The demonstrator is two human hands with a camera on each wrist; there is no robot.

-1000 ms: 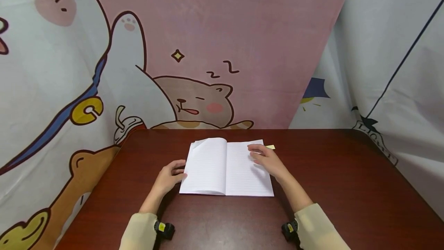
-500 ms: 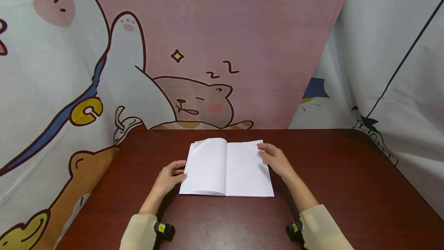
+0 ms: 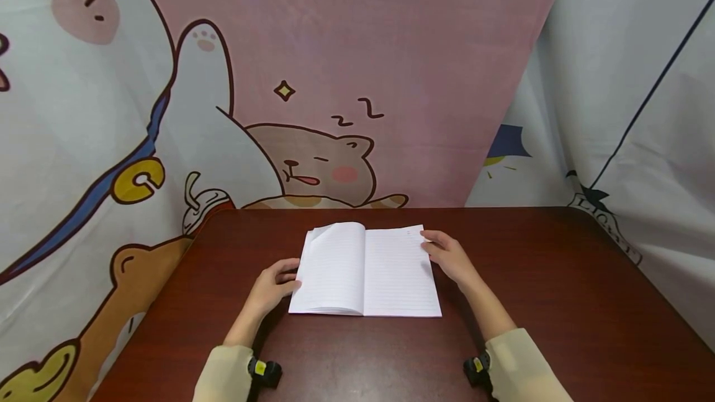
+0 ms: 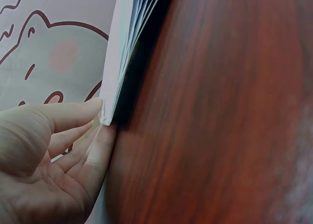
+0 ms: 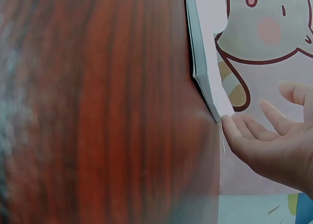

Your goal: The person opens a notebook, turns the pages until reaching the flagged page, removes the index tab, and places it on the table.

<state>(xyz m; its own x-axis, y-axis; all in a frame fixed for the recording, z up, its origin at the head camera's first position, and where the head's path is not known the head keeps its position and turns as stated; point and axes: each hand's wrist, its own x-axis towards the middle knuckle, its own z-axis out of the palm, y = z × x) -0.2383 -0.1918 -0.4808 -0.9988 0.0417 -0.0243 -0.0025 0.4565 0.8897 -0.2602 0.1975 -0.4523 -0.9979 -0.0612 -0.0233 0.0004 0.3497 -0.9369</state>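
Note:
An open notebook [image 3: 335, 272] with lined white pages lies on the brown table. At its left edge, my left hand [image 3: 270, 284] pinches the pages; in the left wrist view the thumb [image 4: 80, 112] rests on top and a finger lies underneath. My right hand [image 3: 452, 259] is at the upper right edge of the right page. There, in the right wrist view, a fingertip [image 5: 228, 120] touches the notebook's edge, while the thumb stands apart and the fingers are loosely bent. What lies behind the right hand is hidden in the head view.
The wood-grained table [image 3: 558, 303] reaches out on both sides of the notebook. Behind it hangs a cartoon-printed cloth [image 3: 436, 79], with a white cloth [image 3: 625, 79] at the right. Small black cameras [image 3: 267, 372] sit on both wrists.
My right hand has slid right, from over the right page to its outer edge. A yellow tab seen there earlier no longer shows. The left hand has stayed put.

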